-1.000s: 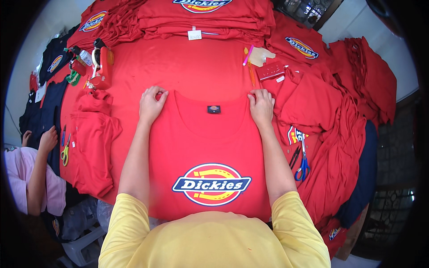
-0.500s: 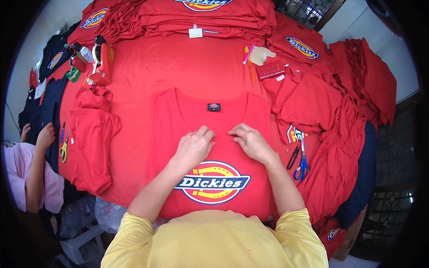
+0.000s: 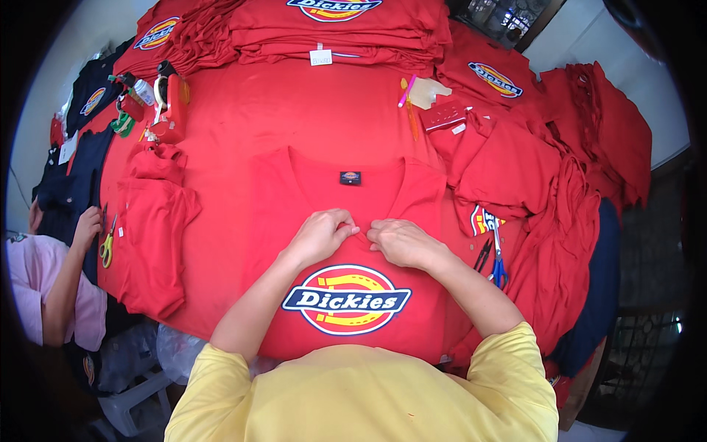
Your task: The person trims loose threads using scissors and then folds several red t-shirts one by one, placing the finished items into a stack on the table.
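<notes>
A red shirt (image 3: 274, 210) with a wide scooped neck lies spread before me on the red-covered table. It carries a large oval blue, white and yellow print (image 3: 346, 320) on its chest and a small dark label (image 3: 350, 177) inside the back of the neck. Just above the print, my left hand (image 3: 322, 234) pinches the front of the neckline, fingers closed. My right hand (image 3: 403, 243) is closed on the same edge close beside it, fingertips nearly meeting the left ones. A small fold of cloth shows between them.
Folded red shirts (image 3: 339, 33) are stacked at the back, with loose ones (image 3: 508, 162) heaped right. Blue-handled scissors (image 3: 499, 269) and black snips (image 3: 483, 254) lie right; yellow-handled scissors (image 3: 107, 250) and a red tape dispenser (image 3: 171, 107) left. A co-worker's hand (image 3: 88, 223) touches dark garments at far left.
My right hand has moved left and slightly nearer me, and my left hand slightly right, so they now almost meet at the neckline. The co-worker's hand at the left has shifted too.
</notes>
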